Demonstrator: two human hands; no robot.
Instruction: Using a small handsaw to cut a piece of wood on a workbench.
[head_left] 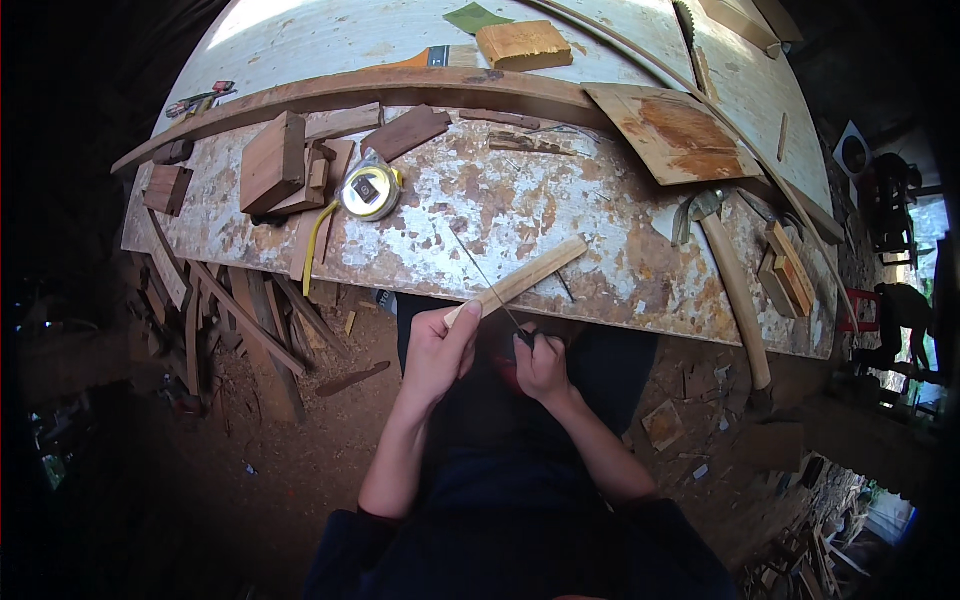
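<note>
My left hand (437,355) is closed round the near end of a pale wooden strip (540,270). The strip slants up to the right, its far end over the front edge of the workbench (450,260). In my right hand (543,368) is the dark handle of a thin-bladed tool (474,258). Its narrow blade crosses the strip near my left thumb and points up and left over the bench; whether it is a file or a saw seen edge-on I cannot tell. A yellow-and-clear tape measure (370,190), its tape partly out, lies on the bench to the left.
A hammer (735,290) with a long wooden handle overhangs the bench at right, near stacked wood blocks (785,270). A stained board (680,135) and a long curved wooden piece (420,88) lie farther back. Wood blocks (273,163) sit at left; offcuts (240,310) lean below.
</note>
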